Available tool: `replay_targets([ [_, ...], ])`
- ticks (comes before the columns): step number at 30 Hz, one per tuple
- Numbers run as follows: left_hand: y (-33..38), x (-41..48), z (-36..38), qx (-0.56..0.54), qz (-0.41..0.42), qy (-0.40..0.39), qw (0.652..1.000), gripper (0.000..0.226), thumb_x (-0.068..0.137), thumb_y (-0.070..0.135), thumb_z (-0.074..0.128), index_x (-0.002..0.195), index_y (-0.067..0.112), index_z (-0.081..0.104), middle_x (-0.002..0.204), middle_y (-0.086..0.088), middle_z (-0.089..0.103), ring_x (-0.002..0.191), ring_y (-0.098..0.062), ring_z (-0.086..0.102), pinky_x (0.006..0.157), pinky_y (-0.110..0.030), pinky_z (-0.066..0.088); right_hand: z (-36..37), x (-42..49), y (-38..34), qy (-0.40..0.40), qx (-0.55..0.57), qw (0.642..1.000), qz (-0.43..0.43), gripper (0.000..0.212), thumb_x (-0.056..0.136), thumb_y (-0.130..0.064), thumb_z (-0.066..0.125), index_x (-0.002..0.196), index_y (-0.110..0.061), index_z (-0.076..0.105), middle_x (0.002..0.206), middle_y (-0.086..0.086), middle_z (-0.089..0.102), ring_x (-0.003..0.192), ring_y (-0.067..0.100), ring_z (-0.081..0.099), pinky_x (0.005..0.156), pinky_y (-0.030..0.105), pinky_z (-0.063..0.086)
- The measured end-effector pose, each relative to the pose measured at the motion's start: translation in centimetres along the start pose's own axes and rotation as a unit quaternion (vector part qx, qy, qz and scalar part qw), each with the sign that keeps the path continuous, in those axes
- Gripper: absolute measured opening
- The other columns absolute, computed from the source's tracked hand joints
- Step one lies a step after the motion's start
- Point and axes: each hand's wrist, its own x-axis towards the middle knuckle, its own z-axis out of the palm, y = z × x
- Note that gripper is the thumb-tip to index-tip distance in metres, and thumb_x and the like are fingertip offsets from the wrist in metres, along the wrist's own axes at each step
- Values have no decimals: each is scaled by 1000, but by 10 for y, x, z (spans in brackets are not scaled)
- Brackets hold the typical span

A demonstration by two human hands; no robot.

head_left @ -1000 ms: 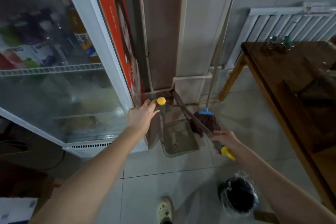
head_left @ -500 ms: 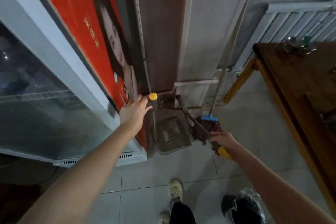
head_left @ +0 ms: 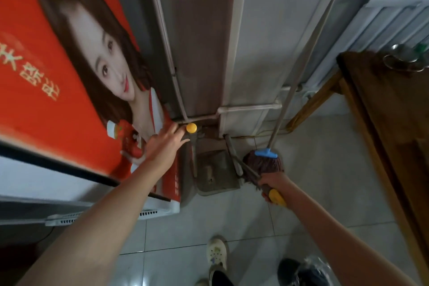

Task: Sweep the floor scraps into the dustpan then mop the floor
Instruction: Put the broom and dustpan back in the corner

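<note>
A grey dustpan [head_left: 216,169] stands on the tiled floor in the corner between the fridge and the wall. Its upright handle ends in a yellow cap [head_left: 191,127]. My left hand [head_left: 164,144] reaches to that handle, and its straight fingers touch it just below the cap. My right hand [head_left: 272,184] grips a dark broom handle [head_left: 246,169] near its yellow end [head_left: 276,197]. The handle slants up and left over the dustpan's right side. A mop [head_left: 267,162] with brown strands and a blue clamp leans against the wall right behind my right hand.
A fridge with a red poster [head_left: 69,76] fills the left. A wooden table [head_left: 390,111] stands along the right, with a white radiator [head_left: 383,23] behind it. A black bin bag [head_left: 304,271] and my shoe [head_left: 217,254] are on the floor near me.
I have stepped closer to the corner, so the fridge's glass door has left the view. Both hands keep their places on the dustpan handle and the broom handle.
</note>
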Motion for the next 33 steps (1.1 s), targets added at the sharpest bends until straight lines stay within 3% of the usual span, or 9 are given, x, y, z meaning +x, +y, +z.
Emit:
replay_targets([
  [5, -3, 19, 27, -18, 19, 3, 1000, 36, 69, 32, 84, 94, 9, 72, 83, -8, 68, 51, -28, 62, 42, -29, 48, -2, 22, -14, 0, -8, 1000, -9, 14, 85, -3, 58, 72, -7, 53, 66, 13, 52, 53, 22, 52, 47, 26, 44],
  [10, -10, 36, 51, -9, 38, -4, 999, 37, 61, 33, 89, 83, 8, 72, 81, -8, 66, 53, -28, 62, 41, -27, 46, -7, 41, -26, -5, -28, 1000, -8, 7, 85, -6, 57, 79, -5, 55, 63, 12, 52, 52, 22, 51, 39, 20, 42],
  [19, -25, 48, 69, -26, -84, -33, 996, 30, 55, 14, 91, 73, 3, 69, 74, -14, 62, 61, -34, 62, 64, -44, 53, 7, 63, -35, 11, -12, 1000, 25, 5, 86, -7, 61, 86, -7, 55, 71, 16, 58, 58, 23, 56, 50, 29, 46],
  [24, -33, 42, 75, -3, -38, -27, 999, 32, 61, 9, 87, 87, 8, 68, 83, -13, 62, 70, -34, 62, 65, -45, 51, 28, 72, -56, -16, -17, 999, 45, 38, 87, -10, 59, 122, 2, 50, 90, 21, 58, 45, 20, 59, 35, 21, 46],
  [27, -31, 35, 71, 34, -44, -1, 998, 37, 72, 11, 79, 106, 12, 66, 90, -10, 62, 77, -31, 61, 69, -42, 49, 38, 67, -67, -45, -4, 999, 20, 41, 89, -5, 56, 128, 0, 45, 116, 23, 52, 67, 24, 58, 34, 21, 48],
  [29, -27, 28, 67, 39, -66, 14, 997, 40, 76, 9, 75, 115, 12, 64, 95, -10, 64, 80, -30, 63, 70, -41, 50, 47, 61, -75, -59, 1, 998, -19, 40, 92, 0, 52, 131, 3, 44, 116, 16, 48, 80, 25, 62, 40, 16, 50],
  [30, -25, 24, 66, 31, -77, 18, 996, 42, 77, 8, 74, 117, 12, 62, 100, -12, 65, 83, -31, 63, 72, -42, 51, 53, 56, -83, -87, 86, 992, -2, 40, 92, 1, 53, 131, 3, 46, 113, 12, 48, 85, 19, 65, 47, 12, 51],
  [32, -22, 14, 68, 19, -94, 28, 995, 46, 79, 5, 71, 122, 12, 57, 111, -14, 64, 91, -32, 64, 77, -44, 52, 58, 55, -99, -111, 91, 989, -19, 36, 88, -7, 63, 122, -3, 53, 109, 12, 55, 75, 14, 66, 63, 25, 60],
  [33, -21, 8, 68, 17, -97, 36, 994, 45, 82, 5, 68, 124, 13, 56, 114, -15, 63, 95, -33, 63, 80, -45, 52, 62, 61, -104, -110, 72, 991, -26, 30, 88, -13, 64, 115, -4, 54, 102, 15, 60, 65, 19, 67, 57, 32, 61],
])
